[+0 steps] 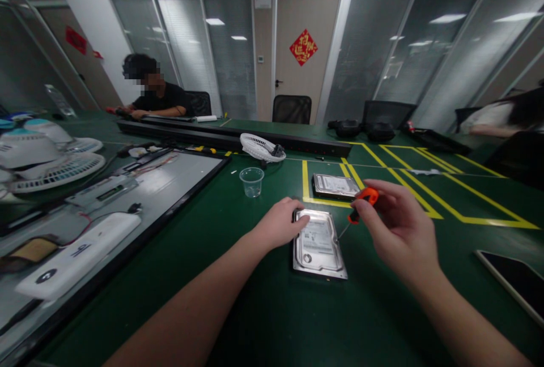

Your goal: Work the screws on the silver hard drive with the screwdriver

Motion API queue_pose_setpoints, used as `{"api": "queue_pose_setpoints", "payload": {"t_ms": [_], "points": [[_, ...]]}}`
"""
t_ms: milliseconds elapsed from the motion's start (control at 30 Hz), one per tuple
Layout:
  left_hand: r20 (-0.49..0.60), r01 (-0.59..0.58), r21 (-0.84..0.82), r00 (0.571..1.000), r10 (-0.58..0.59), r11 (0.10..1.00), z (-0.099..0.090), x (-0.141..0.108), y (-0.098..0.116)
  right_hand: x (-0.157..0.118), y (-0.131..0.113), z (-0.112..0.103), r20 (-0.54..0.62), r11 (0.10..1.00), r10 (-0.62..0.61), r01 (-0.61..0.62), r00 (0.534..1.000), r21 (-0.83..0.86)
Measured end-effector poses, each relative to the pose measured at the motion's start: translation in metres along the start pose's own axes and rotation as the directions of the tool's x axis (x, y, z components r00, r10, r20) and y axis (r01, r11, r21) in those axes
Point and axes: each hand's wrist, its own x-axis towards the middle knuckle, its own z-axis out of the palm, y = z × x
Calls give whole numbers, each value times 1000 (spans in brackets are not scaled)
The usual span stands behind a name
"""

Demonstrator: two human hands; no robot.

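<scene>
A silver hard drive lies label up on the green table in front of me. My left hand grips its far left corner, thumb on the top face and fingers over the far edge. In my right hand is a screwdriver with an orange and black handle, pinched between thumb and fingers. Its thin shaft slants down to the drive's right edge; whether the tip sits in a screw is too small to tell. A second hard drive rests just beyond, inside yellow tape lines.
A clear plastic cup stands beyond my left hand, near a white fan grille. Left lies a large panel bearing a white power strip. A phone is at right. Another person sits across the table.
</scene>
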Motion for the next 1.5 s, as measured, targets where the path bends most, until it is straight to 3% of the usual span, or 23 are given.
{"api": "queue_pose_setpoints", "payload": {"t_ms": [167,500,1000,1300,1500], "points": [[-7,-16,-3,1000,16,1000,2,0,-1,0,1,-2,16,998,-8,9,1000,-55],[-19,-31,7,999,32,999,3,2,-4,-1,-2,-2,-6,991,38,-37,999,130],[4,-2,-6,1000,2,1000,0,0,-1,2,0,-1,-45,998,-56,55,997,-32],[-2,-8,1,1000,8,1000,1,1,-1,0,2,-3,-20,998,15,-14,1000,68],[-14,-17,-2,1000,17,1000,2,1,-3,0,4,-3,-46,1000,-11,12,999,22]]}}
